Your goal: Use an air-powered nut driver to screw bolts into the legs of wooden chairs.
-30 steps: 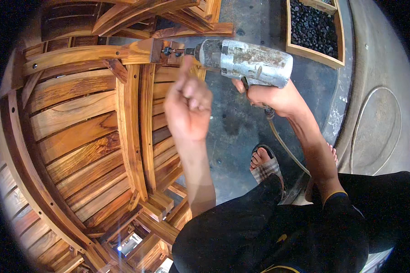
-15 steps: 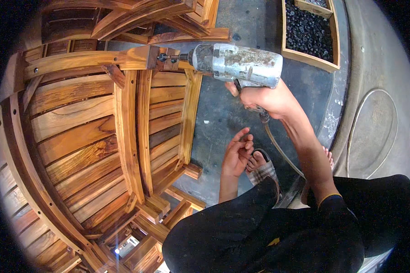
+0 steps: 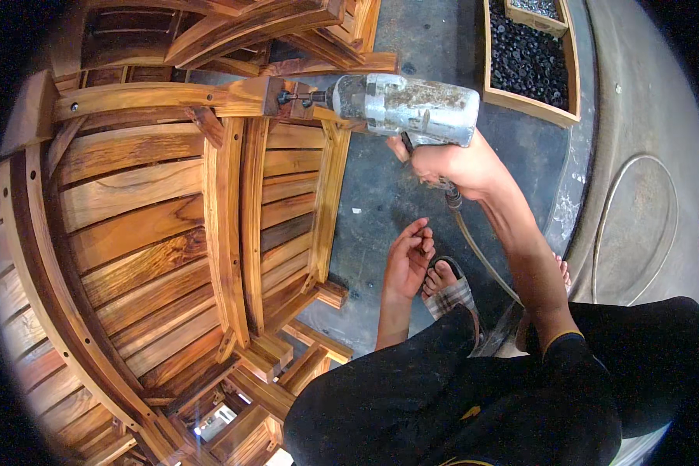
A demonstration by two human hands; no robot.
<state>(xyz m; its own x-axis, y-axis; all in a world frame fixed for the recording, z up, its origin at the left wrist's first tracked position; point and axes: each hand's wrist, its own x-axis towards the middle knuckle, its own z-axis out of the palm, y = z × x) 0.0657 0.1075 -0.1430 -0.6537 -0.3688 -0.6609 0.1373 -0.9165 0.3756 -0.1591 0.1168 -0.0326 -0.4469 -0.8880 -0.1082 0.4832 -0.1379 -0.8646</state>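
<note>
Silver power driver point(image 3: 423, 107), its nose at a dark fastener point(image 3: 284, 97) by the end of a wooden rail point(image 3: 159, 99).
Right hand point(image 3: 443, 163): fingers wrapped around the driver's handle, a hose point(image 3: 478, 247) below. Left hand point(image 3: 408, 255): fingers loosely half-curled, near a sandalled foot point(image 3: 443, 281).

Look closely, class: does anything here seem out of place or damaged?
Two small things. A pale scrap, too small to identify, lies on the dark floor like stray litter. The silver power tool in the right hand has brownish, scuffed patches, probably wear.
</note>
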